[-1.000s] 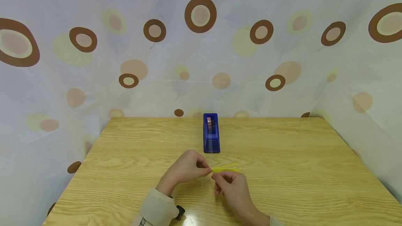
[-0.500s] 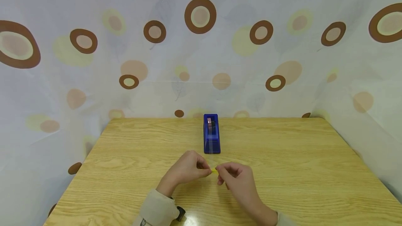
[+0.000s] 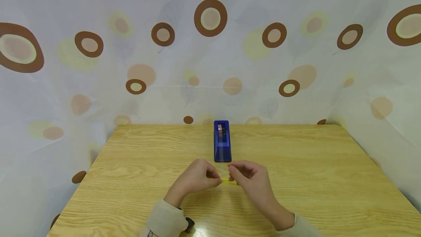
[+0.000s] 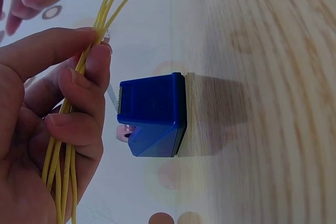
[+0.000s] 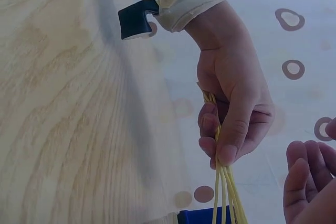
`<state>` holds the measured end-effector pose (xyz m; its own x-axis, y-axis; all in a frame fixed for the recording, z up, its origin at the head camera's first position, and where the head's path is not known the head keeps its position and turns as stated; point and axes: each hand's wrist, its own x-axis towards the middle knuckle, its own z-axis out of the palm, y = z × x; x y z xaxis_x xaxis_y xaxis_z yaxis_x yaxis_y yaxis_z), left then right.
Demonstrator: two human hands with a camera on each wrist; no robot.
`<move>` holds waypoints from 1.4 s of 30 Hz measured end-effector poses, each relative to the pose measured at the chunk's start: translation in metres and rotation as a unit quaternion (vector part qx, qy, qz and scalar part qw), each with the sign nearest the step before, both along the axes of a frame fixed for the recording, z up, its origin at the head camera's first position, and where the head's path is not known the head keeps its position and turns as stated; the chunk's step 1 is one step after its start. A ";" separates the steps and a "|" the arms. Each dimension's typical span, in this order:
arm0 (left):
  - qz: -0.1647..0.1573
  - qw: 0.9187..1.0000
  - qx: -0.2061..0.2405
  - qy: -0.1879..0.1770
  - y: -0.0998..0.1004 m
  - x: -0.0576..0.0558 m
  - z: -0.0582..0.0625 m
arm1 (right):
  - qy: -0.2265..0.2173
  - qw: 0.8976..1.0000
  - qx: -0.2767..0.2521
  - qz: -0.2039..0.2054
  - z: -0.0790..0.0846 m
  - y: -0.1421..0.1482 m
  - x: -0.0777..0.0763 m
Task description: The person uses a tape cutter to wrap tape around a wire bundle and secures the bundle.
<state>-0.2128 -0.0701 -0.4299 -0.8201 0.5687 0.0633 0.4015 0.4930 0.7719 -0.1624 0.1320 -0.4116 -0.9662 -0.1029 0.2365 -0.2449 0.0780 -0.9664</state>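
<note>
My left hand [image 3: 195, 178] pinches a bundle of thin yellow cords [image 4: 107, 3] between thumb and index finger, the other fingers curled round their lower lengths. The free ends fan out beyond the pinch. My right hand [image 3: 251, 182] is just to the right, overlapping the cords in the head view. Its fingers [image 5: 315, 163] are loosely bent and apart from the bundle in the right wrist view, with nothing visible in them. Beyond the hands stands a blue tape dispenser [image 3: 222, 153]. A clear strip of tape [image 3: 222, 171] stretches from it toward the cords.
The hands are over a light wood-grain table [image 3: 144, 153]. Behind and at both sides hangs a pale curtain [image 3: 210, 57] with brown and yellow circles. A small black device [image 5: 135, 19] is strapped at the left wrist by a beige sleeve [image 3: 166, 218].
My right hand has moved from the near side of the cords along them to the right, then up toward the dispenser. The left hand keeps its pinch in nearly the same place.
</note>
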 end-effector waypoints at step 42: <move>-0.011 1.000 0.008 -0.008 -0.001 0.004 0.003 | -0.040 0.994 0.071 0.068 -0.012 0.010 -0.041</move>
<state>-0.2086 -0.0708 -0.4271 -0.8085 0.5855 0.0603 0.4000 0.4714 0.7860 -0.2032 0.1423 -0.4236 -0.9559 -0.2615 0.1340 -0.1863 0.1868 -0.9646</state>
